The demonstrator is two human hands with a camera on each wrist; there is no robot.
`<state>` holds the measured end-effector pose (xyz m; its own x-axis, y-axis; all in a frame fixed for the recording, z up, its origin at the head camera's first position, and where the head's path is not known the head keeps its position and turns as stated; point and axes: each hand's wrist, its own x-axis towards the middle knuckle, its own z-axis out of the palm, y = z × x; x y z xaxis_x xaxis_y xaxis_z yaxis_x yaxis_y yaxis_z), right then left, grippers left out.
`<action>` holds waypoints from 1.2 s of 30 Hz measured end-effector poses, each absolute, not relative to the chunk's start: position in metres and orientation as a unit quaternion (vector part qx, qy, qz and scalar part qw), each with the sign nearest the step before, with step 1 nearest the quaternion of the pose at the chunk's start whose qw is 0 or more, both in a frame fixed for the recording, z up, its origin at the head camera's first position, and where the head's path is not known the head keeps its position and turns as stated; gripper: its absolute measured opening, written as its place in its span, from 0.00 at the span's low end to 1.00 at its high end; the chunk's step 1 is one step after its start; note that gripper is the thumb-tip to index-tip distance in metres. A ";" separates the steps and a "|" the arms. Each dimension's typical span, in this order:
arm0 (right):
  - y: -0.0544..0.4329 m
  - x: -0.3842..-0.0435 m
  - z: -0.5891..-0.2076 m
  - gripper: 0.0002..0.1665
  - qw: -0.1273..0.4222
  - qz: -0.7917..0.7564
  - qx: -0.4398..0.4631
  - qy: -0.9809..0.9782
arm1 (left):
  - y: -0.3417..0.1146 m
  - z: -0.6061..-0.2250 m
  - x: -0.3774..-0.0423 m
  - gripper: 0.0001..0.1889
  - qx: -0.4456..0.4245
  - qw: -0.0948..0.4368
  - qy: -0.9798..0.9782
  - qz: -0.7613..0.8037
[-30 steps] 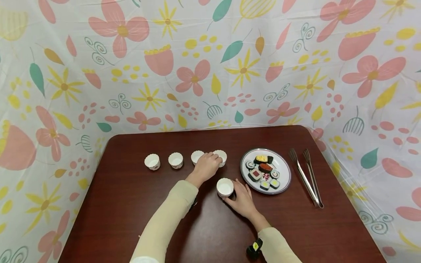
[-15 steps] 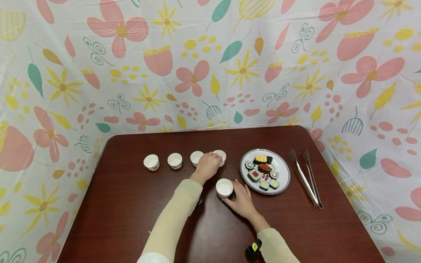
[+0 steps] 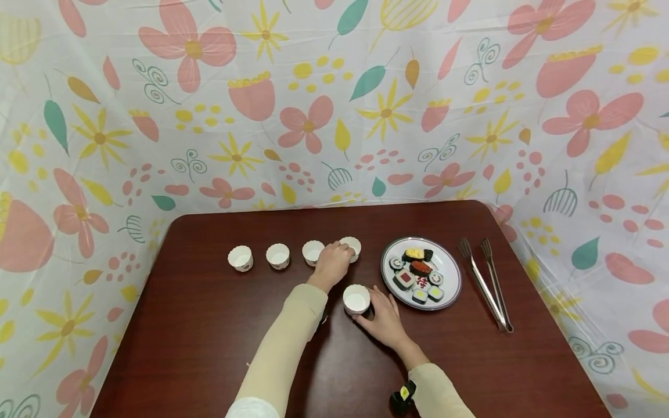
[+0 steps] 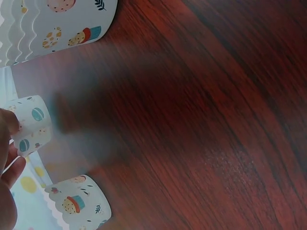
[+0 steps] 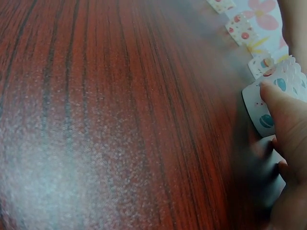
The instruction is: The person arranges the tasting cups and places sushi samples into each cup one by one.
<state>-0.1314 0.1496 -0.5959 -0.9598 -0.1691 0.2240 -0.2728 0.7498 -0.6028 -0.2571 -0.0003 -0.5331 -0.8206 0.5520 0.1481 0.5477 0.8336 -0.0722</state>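
In the head view my left hand (image 3: 333, 264) reaches to the right end of a row of white paper baking cups and grips the rightmost cup (image 3: 352, 246). The left wrist view shows fingers at the printed side of that cup (image 4: 34, 122). Nearer to me, my right hand (image 3: 385, 318) holds another baking cup (image 3: 357, 299), thumb on its near side and fingers around the right. Its scalloped rim and printed wall show in the right wrist view, with the thumb (image 5: 278, 100) against it. Both cups stand upright, with white insides.
More baking cups stand left in the row: one cup (image 3: 313, 252), a second cup (image 3: 278, 256) and a third cup (image 3: 241, 258). A plate (image 3: 453, 290) of sushi pieces lies right of my hands, and metal tongs (image 3: 491, 290) lie beyond it on the brown table (image 3: 198, 337).
My left forearm has swung to the right, while the left hand stays at the rightmost cup, which has shifted very slightly. The right hand and its cup have stayed in place.
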 end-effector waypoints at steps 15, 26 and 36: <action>0.146 -0.131 -0.597 0.40 0.069 0.341 0.118 -0.930 | -0.003 -0.536 -0.254 0.13 -0.284 0.077 -0.955 0.026; 0.146 -0.130 -0.595 0.41 0.073 0.334 0.117 -0.932 | -0.009 -0.529 -0.248 0.13 -0.305 0.118 -0.945 0.002; 0.148 -0.132 -0.596 0.41 0.082 0.342 0.117 -0.929 | -0.016 -0.517 -0.243 0.17 -0.321 0.129 -0.938 0.026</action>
<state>-0.1319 0.1480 -0.5959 -0.9591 -0.1608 0.2330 -0.2735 0.7388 -0.6159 -0.2431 -0.0163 -0.5174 -0.7603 0.6090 0.2261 0.5955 0.7924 -0.1320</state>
